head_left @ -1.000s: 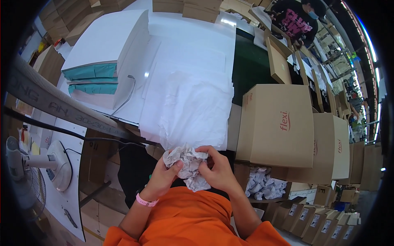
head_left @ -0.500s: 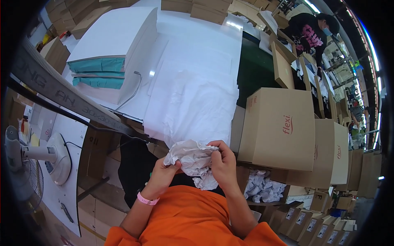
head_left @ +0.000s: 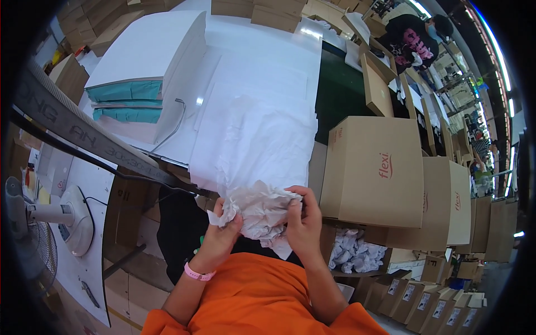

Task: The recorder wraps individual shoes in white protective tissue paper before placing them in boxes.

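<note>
A crumpled sheet of white tissue paper [head_left: 258, 211] is held up between my two hands, close to the front of my orange shirt. My left hand [head_left: 222, 233], with a pink band on its wrist, pinches the paper's left edge between thumb and fingers. On the opposite edge, my right hand [head_left: 303, 219] grips with bent fingers and thumb. Just beyond the hands, a stack of flat white tissue sheets [head_left: 262, 139] lies on the white table and hangs over its near edge.
Left on the table stands a white curved holder [head_left: 145, 50] with teal paper packs [head_left: 125, 91]. Brown cartons [head_left: 374, 173] stand at right, above a box of crumpled paper balls [head_left: 354, 251]. A fan [head_left: 72, 220] is at far left. A co-worker [head_left: 410, 42] bends over boxes, far right.
The crumpled paper is spread a little wider, and my left hand has moved slightly left. The far co-worker's arm has lifted. The whole view has shifted a little.
</note>
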Motion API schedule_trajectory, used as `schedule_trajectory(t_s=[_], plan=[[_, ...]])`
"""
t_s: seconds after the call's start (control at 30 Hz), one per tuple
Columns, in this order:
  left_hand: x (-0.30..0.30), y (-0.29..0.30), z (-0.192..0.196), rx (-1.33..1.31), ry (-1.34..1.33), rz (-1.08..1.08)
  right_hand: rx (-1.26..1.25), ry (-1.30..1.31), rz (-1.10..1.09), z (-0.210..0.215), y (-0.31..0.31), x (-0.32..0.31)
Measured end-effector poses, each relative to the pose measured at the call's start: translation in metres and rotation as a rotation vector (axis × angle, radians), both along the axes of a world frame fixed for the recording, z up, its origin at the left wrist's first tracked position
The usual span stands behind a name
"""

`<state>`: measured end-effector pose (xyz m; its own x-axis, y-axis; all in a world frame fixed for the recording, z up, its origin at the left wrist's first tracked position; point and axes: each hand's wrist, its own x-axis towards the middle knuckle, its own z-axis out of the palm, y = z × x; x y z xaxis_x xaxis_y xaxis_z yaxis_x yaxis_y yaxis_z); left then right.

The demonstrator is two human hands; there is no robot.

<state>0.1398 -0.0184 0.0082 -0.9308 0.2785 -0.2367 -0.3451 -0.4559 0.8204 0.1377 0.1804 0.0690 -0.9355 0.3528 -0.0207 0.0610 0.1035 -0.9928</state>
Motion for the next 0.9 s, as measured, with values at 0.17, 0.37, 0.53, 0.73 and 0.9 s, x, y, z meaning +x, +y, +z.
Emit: schedule_trajectory(t_s=[0.17, 0.37, 0.53, 0.73, 0.9], plan=[[0.002, 0.001, 0.007, 0.073, 0.002, -0.121, 0.217, -0.003, 0.087, -0.006, -0.006, 0.001], [-0.003, -0.016, 0.01, -0.023, -0.286, -0.255, 0.319, 0.076, -0.111, -0.005, 0.003, -0.008], [0.002, -0.016, 0.004, 0.043, -0.16, -0.166, 0.193, 0.041, -0.069, -0.003, 0.008, -0.007], [0.007, -0.021, -0.001, 0.113, -0.023, -0.027, -0.229, -0.108, -0.006, -0.007, 0.021, -0.014], [0.002, -0.031, 0.007, 0.072, -0.021, -0.076, -0.483, -0.106, 0.037, 0.001, 0.021, -0.018]])
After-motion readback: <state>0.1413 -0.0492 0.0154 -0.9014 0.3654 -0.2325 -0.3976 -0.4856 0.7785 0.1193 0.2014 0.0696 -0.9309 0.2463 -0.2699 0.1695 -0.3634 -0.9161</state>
